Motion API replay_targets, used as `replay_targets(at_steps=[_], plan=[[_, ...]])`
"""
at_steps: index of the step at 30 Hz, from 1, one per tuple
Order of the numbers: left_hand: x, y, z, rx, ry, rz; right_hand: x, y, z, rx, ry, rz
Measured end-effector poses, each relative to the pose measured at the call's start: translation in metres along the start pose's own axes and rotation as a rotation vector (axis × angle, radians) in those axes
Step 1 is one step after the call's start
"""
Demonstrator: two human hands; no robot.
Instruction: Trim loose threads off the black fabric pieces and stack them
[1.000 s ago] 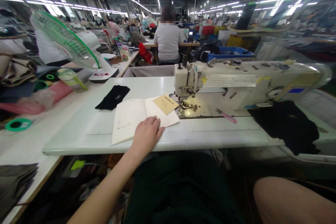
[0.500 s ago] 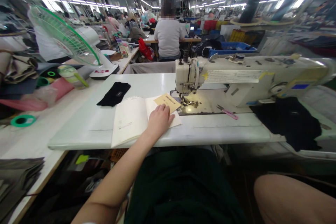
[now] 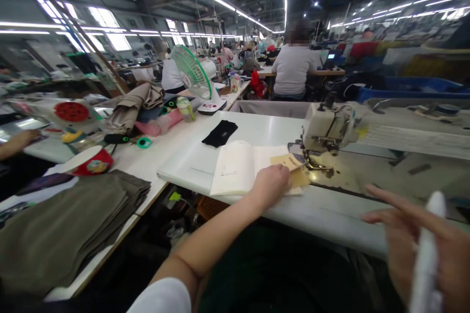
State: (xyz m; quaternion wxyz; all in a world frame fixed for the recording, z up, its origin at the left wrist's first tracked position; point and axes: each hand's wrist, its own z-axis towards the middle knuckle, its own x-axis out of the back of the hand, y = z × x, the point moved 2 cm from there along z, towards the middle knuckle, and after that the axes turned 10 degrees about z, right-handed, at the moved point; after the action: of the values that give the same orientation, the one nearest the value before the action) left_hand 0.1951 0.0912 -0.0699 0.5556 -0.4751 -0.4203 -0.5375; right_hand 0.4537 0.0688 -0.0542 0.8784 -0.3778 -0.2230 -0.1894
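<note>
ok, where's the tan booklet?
Head view, right of centre: tan booklet at the left hand, over the right page of the open notebook, just left of the sewing machine.

L arm (image 3: 216,232) fwd, L hand (image 3: 272,183) curled, R hand (image 3: 414,244) half-curled, blurred

Worktop (image 3: 264,124): white, to my eye faintly green | open book (image 3: 233,168), near edge: cream pages | booklet (image 3: 300,178), over the book: tan-yellow | pen-like tool (image 3: 426,259): white | cloth (image 3: 220,133), toward far left corner: black, small pale mark | sewing machine (image 3: 320,124): off-white | fan (image 3: 213,104): green rim, white base
</note>
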Motion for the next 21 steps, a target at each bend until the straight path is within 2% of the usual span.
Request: replay_targets(at_steps=[3,6,9,12,16,21], plan=[[0.006,0.017,-0.024,-0.120,0.083,-0.067,-0.036,0.000,0.010,0.090,-0.095,-0.028],[0.010,0.031,-0.044,-0.253,0.153,-0.121,-0.058,0.011,-0.001,0.210,-0.208,-0.041],[0.008,0.036,-0.056,-0.339,0.176,-0.138,-0.065,0.021,-0.016,0.280,-0.297,-0.027],[0.002,0.033,-0.058,-0.372,0.195,-0.164,-0.066,0.023,-0.025,0.269,-0.338,0.001],[-0.003,0.030,-0.056,-0.425,0.248,-0.226,-0.069,0.023,-0.031,0.190,-0.349,0.032],[0.000,0.030,-0.055,-0.490,0.355,-0.255,-0.077,0.029,-0.044,0.183,-0.332,0.078]])
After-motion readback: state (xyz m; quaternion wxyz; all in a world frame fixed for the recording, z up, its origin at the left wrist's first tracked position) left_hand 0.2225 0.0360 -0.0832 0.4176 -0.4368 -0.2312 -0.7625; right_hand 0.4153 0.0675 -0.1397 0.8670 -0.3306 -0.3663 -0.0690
